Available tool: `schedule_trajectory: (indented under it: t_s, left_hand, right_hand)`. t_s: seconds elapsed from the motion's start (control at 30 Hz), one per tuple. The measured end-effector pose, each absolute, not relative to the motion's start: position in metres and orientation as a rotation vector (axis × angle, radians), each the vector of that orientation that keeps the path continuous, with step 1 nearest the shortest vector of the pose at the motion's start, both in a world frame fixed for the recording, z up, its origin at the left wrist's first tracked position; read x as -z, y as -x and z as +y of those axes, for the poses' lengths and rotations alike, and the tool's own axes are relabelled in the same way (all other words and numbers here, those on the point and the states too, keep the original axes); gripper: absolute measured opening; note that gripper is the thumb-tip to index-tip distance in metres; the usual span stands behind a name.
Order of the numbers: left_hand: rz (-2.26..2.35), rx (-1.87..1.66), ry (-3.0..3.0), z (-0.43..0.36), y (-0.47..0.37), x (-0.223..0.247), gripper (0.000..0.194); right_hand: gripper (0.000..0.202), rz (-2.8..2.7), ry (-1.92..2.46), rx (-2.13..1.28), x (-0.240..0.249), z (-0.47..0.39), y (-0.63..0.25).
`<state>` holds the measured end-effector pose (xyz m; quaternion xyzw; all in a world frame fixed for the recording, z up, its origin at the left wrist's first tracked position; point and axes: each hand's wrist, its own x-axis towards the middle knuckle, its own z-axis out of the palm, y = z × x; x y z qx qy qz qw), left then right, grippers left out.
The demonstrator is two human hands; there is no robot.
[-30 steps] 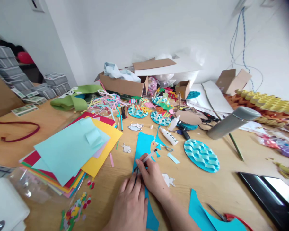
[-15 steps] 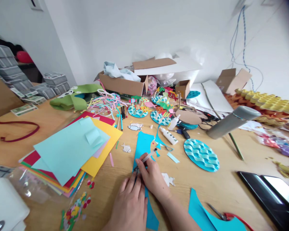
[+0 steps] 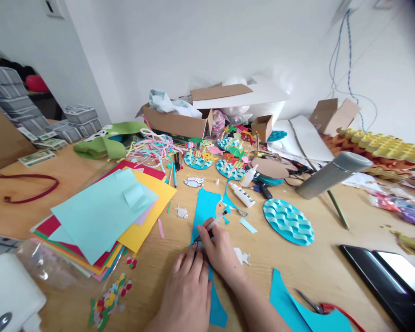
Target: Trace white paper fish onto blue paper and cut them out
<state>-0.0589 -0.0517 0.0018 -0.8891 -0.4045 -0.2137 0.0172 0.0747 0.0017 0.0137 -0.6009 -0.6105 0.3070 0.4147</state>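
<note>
My right hand (image 3: 217,242) grips a pen (image 3: 216,221) with a clear barrel and dark cap end, tilted with its point down on a strip of blue paper (image 3: 206,203). My left hand (image 3: 190,283) lies flat across the same strip, fingers stretched forward. Under its fingertips shows part of a small grey-white paper cutout (image 3: 198,244); the rest of it is covered. To the right of my right hand, partly behind the wrist, is a white paper fish (image 3: 242,256). Another paper fish (image 3: 181,211) lies left of the strip.
Coloured paper sheets (image 3: 90,212) are stacked on the left, with paper scraps (image 3: 109,299) below. At the right lie a wavy blue oval (image 3: 288,221), glue bottles (image 3: 242,195), red-handled scissors (image 3: 320,308), a grey flask (image 3: 332,175) and a black device (image 3: 373,281). Cardboard boxes (image 3: 180,121) stand behind.
My right hand and the pen have shifted very slightly. My left hand stays flat on the strip, and the camera view has moved a little.
</note>
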Motion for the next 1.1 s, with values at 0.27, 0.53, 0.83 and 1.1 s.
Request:
schedule_trajectory:
  t_s: [0.27,0.53,0.83,1.1]
  left_hand:
    - [-1.299,0.683,2.768,-0.052,0.057,-0.001,0.036]
    - [-1.329,0.653,2.762,-0.053,0.057,0.002,0.038]
    - [-1.353,0.627,2.779,-0.052,0.055,-0.004,0.039]
    - [-1.461,0.521,2.843,-0.048,0.043,-0.020,0.028]
  right_hand:
    - [0.029,-1.532,1.548,-0.734,-0.014,0.002,-0.076]
    - [0.030,-1.525,1.557,-0.727,-0.015,0.003,-0.079]
    - [0.029,-1.543,1.539,-0.673,-0.015,0.004,-0.082]
    - [0.027,-1.562,1.539,-0.722,-0.018,0.004,-0.084]
